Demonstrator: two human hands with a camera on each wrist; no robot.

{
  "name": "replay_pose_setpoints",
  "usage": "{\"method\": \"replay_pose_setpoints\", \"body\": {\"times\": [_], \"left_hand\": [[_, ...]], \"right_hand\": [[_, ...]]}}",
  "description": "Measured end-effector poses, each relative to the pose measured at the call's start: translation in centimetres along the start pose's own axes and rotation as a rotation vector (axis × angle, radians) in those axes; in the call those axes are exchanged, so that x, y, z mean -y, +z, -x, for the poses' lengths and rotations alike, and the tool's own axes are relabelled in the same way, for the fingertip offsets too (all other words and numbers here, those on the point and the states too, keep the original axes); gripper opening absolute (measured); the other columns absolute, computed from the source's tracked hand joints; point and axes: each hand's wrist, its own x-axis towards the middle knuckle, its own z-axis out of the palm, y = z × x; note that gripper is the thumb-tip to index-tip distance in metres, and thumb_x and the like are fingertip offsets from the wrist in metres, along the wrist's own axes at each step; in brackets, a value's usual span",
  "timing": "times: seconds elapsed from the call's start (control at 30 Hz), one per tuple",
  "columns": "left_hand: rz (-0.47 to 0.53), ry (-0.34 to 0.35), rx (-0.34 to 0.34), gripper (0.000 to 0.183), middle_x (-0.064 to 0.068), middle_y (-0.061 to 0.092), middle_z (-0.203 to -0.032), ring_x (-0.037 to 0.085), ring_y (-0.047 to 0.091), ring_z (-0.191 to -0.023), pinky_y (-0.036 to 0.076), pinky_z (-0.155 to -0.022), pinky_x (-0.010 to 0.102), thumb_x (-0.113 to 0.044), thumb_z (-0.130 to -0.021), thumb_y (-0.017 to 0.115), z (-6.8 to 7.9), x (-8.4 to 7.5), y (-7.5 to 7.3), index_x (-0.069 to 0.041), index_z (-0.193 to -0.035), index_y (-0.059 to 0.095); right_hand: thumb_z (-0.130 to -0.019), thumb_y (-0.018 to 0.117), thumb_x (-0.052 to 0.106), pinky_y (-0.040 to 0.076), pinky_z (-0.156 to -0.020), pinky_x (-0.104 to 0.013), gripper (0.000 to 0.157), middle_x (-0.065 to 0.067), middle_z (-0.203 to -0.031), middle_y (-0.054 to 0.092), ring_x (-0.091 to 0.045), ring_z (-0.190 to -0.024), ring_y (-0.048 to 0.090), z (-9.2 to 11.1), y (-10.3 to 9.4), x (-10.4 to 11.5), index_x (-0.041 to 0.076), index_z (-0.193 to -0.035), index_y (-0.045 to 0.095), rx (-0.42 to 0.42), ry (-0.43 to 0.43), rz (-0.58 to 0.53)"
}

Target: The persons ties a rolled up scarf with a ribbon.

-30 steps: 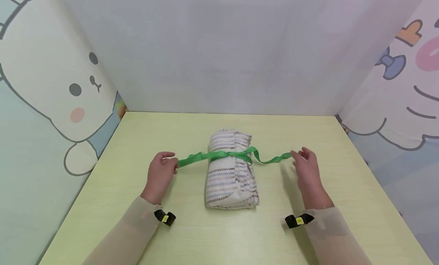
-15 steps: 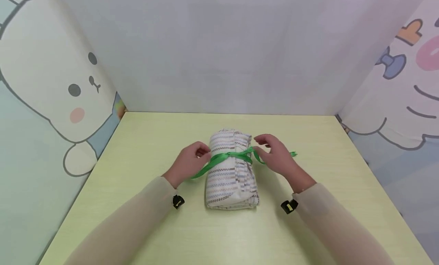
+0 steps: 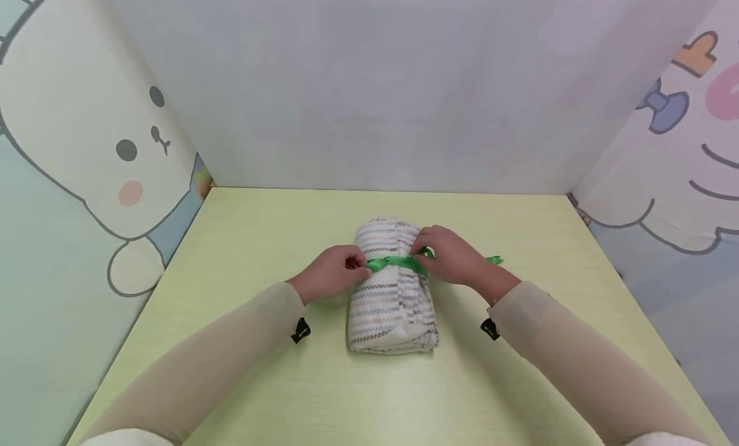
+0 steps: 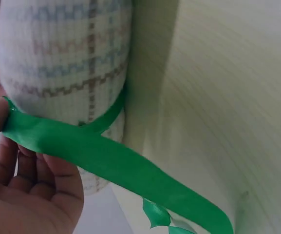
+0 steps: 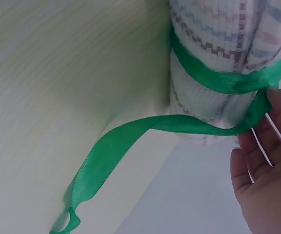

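A folded striped cloth bundle [image 3: 378, 311] lies upright on the table in the head view, with a green ribbon [image 3: 398, 262] wrapped round its middle. My left hand [image 3: 335, 271] pinches the ribbon at the bundle's left side; in the left wrist view the ribbon [image 4: 106, 156] runs from thumb and fingers down toward the table. On the other side, my right hand [image 3: 453, 257] pinches the ribbon between thumb and fingers. Its loose tail [image 5: 111, 146] hangs off to the side in the right wrist view. The knot area is partly hidden behind the fingers.
The pale yellow table [image 3: 369, 401] reaches back to a grey-white wall [image 3: 369, 99]. Cartoon-printed panels [image 3: 86, 144] flank it on both sides. Dark wrist cameras [image 3: 301, 330] hang below the sleeves.
Both hands have let go of the ribbon's outer ends and come inward to the bundle. They now pinch the ribbon close to its middle. The bundle has stayed in place.
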Motion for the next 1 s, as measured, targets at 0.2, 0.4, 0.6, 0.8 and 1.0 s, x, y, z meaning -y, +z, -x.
{"method": "replay_pose_setpoints", "body": {"times": [0.2, 0.4, 0.6, 0.8, 1.0], "left_hand": [[0.184, -0.035, 0.050, 0.016, 0.008, 0.062, -0.086, 0.021, 0.055, -0.074, 0.045, -0.067, 0.033, -0.025, -0.102, 0.068, 0.0, -0.2, -1.1, -0.010, -0.102, 0.062], [0.131, -0.096, 0.092, 0.025, 0.008, 0.059, -0.086, 0.017, 0.045, -0.063, 0.038, -0.059, 0.030, -0.033, -0.105, 0.063, 0.3, 0.5, -2.1, -0.008, -0.106, 0.066], [0.117, -0.155, 0.058, 0.032, 0.009, 0.058, -0.087, 0.018, 0.044, -0.065, 0.038, -0.058, 0.031, -0.039, -0.104, 0.063, 0.6, 1.7, -3.3, -0.007, -0.097, 0.063], [0.161, -0.174, 0.034, 0.033, 0.002, 0.044, -0.070, 0.018, 0.038, -0.060, 0.034, -0.060, 0.032, -0.040, -0.102, 0.065, 1.2, 2.7, -4.9, -0.009, -0.092, 0.060], [0.153, -0.169, 0.022, 0.035, 0.000, 0.042, -0.070, 0.018, 0.037, -0.061, 0.033, -0.062, 0.032, -0.041, -0.100, 0.067, 2.1, 3.5, -6.2, -0.008, -0.093, 0.059]], "right_hand": [[-0.107, 0.060, 0.026, 0.045, -0.083, -0.044, 0.013, -0.005, -0.100, 0.064, -0.025, -0.094, 0.058, 0.4, -0.5, -0.5, 0.016, -0.098, 0.063, 0.048, 0.131, -0.277], [-0.109, 0.054, 0.036, 0.043, -0.074, -0.043, 0.034, -0.018, -0.083, 0.060, -0.027, -0.072, 0.053, 1.0, -0.5, -2.0, 0.009, -0.088, 0.055, 0.118, 0.169, -0.402], [-0.108, 0.051, 0.047, 0.041, -0.076, -0.043, 0.046, -0.016, -0.077, 0.056, -0.027, -0.070, 0.048, 2.1, -1.2, -4.0, 0.008, -0.084, 0.056, 0.209, 0.225, -0.483], [-0.112, 0.044, 0.039, 0.040, -0.083, -0.046, 0.047, -0.011, -0.083, 0.051, -0.037, -0.083, 0.050, 3.1, -2.2, -5.5, -0.002, -0.092, 0.054, 0.314, 0.239, -0.733], [-0.114, 0.039, 0.037, 0.039, -0.082, -0.049, 0.046, -0.009, -0.081, 0.041, -0.028, -0.078, 0.043, 3.9, -2.4, -6.5, 0.001, -0.085, 0.042, 0.354, 0.271, -0.908]]}}
